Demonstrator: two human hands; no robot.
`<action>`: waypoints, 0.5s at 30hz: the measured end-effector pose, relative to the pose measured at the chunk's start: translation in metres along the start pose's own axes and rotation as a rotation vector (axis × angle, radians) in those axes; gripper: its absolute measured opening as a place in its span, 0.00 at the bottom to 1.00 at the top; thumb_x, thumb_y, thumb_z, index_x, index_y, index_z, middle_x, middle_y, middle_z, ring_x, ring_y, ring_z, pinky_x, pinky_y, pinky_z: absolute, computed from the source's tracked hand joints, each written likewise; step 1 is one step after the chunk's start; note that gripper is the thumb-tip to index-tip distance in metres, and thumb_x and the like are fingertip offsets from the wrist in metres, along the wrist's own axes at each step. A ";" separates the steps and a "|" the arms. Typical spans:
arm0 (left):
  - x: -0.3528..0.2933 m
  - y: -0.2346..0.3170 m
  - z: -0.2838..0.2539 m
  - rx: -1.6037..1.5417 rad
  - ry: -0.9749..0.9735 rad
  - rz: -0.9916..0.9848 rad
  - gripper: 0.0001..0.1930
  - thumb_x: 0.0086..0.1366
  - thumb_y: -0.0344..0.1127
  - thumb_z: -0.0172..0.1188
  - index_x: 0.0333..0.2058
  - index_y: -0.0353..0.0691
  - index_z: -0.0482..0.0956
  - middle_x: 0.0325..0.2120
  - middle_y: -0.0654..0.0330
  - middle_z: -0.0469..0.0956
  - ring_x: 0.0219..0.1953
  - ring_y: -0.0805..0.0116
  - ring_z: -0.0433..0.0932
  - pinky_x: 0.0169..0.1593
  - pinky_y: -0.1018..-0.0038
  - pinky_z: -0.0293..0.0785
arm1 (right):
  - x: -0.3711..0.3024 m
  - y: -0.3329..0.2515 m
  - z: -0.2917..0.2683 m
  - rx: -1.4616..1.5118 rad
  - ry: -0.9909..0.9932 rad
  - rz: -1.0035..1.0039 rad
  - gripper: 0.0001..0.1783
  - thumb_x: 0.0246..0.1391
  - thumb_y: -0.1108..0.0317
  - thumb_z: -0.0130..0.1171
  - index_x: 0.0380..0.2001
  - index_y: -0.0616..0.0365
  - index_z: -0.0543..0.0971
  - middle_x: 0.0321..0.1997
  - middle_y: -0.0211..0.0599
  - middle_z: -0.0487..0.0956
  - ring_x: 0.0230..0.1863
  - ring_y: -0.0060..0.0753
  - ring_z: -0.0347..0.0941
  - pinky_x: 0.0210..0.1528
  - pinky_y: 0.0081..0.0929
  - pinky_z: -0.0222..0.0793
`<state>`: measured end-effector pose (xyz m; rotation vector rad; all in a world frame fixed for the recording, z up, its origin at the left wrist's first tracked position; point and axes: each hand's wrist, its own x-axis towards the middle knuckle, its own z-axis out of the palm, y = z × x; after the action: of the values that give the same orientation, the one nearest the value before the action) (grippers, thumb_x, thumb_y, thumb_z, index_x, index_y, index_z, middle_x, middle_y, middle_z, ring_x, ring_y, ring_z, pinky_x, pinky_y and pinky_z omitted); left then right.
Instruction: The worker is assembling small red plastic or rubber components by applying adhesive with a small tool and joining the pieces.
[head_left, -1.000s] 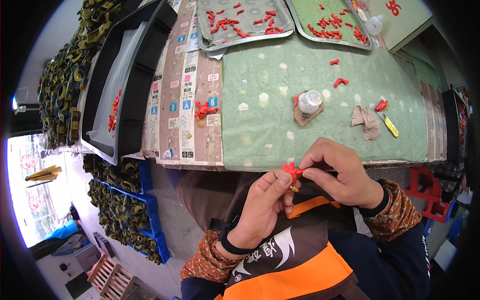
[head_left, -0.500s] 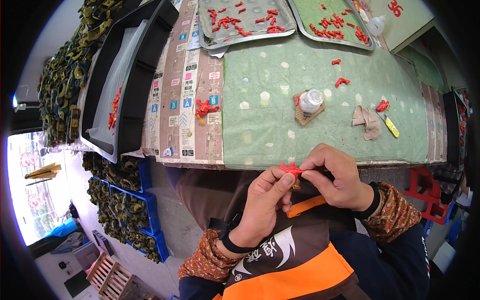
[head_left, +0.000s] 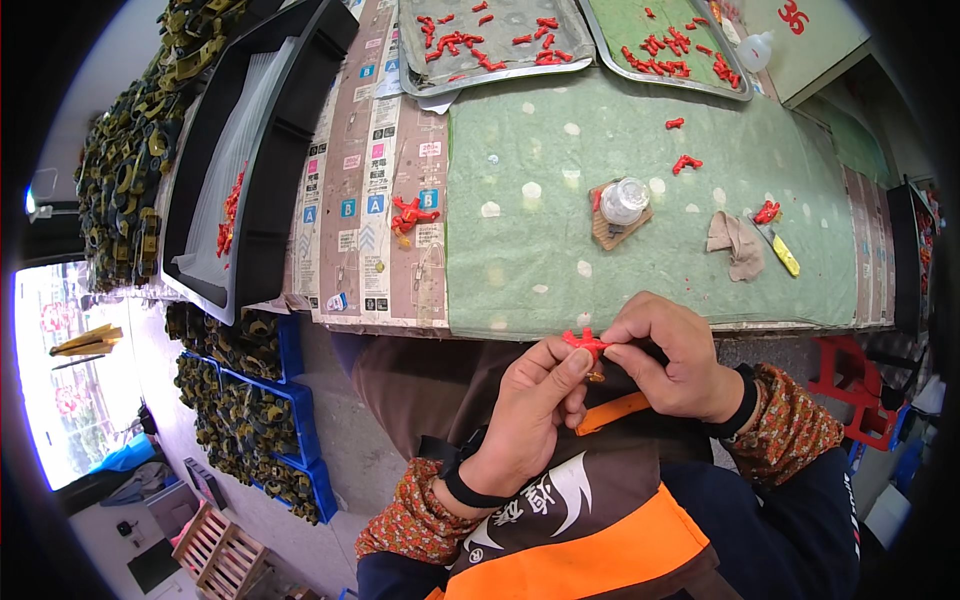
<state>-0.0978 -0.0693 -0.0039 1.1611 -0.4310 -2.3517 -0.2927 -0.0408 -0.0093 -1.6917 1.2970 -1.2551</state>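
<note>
Close to the table's front edge, a small red plastic figure (head_left: 584, 342) is held between my two hands. My left hand (head_left: 535, 395) pinches its body between thumb and forefinger, with a bit of yellow showing below. The thumb and fingertips of my right hand (head_left: 668, 362) are closed on its right end; the fingers cover that part. Beyond my hands, a clear glass jar (head_left: 624, 203) stands on a small wooden block (head_left: 608, 234). Rightward lie a crumpled beige cloth (head_left: 738, 245), a yellow-handled cutter (head_left: 784, 256) and a red piece (head_left: 767, 212). Another red figure (head_left: 412, 217) rests on the left.
Two metal trays (head_left: 500, 75) (head_left: 690, 90) with several red parts sit at the back. A black bin (head_left: 285, 150) holding red pieces stands left, near piled dark green and yellow parts (head_left: 130, 180). Blue crates (head_left: 290, 400) are below. Loose red pieces (head_left: 686, 163) lie on the green cloth (head_left: 530, 250).
The whole view has shifted very slightly. Both hands keep the same grip on the red figure, and nothing on the table has moved.
</note>
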 end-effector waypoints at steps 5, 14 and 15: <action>0.000 -0.001 0.000 -0.012 -0.001 0.004 0.08 0.73 0.39 0.62 0.37 0.42 0.77 0.24 0.71 0.72 0.21 0.84 0.67 0.23 0.83 0.65 | -0.001 0.000 0.001 0.009 0.006 0.004 0.10 0.51 0.83 0.65 0.36 0.62 0.76 0.30 0.41 0.77 0.29 0.39 0.76 0.30 0.30 0.70; -0.001 -0.001 0.003 -0.001 0.007 0.001 0.08 0.73 0.40 0.62 0.37 0.43 0.77 0.23 0.71 0.72 0.20 0.83 0.67 0.23 0.83 0.65 | -0.002 0.000 0.000 0.027 0.010 0.006 0.10 0.52 0.83 0.64 0.36 0.62 0.76 0.30 0.40 0.77 0.29 0.38 0.76 0.30 0.30 0.70; -0.001 -0.001 0.003 0.000 0.006 -0.001 0.08 0.73 0.40 0.62 0.37 0.43 0.77 0.23 0.71 0.72 0.20 0.83 0.66 0.23 0.83 0.65 | -0.002 0.000 0.000 0.029 0.010 0.004 0.10 0.52 0.83 0.64 0.36 0.62 0.76 0.30 0.40 0.77 0.29 0.38 0.76 0.30 0.30 0.70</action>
<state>-0.1004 -0.0675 -0.0017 1.1687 -0.4285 -2.3484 -0.2924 -0.0387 -0.0099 -1.6640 1.2812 -1.2754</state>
